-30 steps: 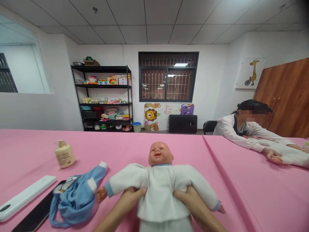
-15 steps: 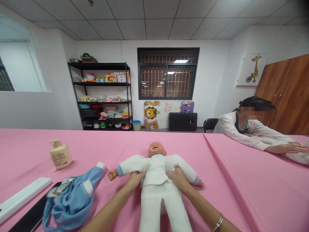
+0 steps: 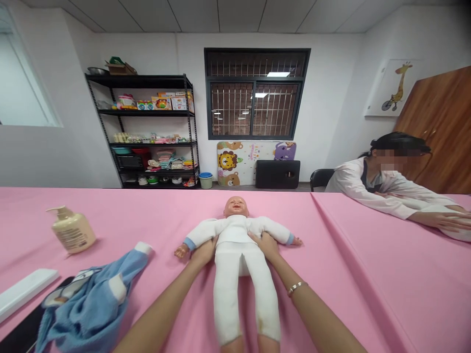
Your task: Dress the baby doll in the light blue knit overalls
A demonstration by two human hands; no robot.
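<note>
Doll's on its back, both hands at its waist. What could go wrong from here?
Two possible risks:

1. The bracelet on the right hand sits close to the doll's white suit and might snag the fabric.

2. The blue garment appears to lie partly over the dark flat device. Pulling the garment with the left hand could drag the device along with it.

Baby-care training room (image 3: pixel 342 98), infant doll (image 3: pixel 235 245) on pink-covered tables (image 3: pixel 360 284), black shelving (image 3: pixel 147 112) of baby supplies (image 3: pixel 171 162), giraffe wall poster (image 3: pixel 392 87)
</note>
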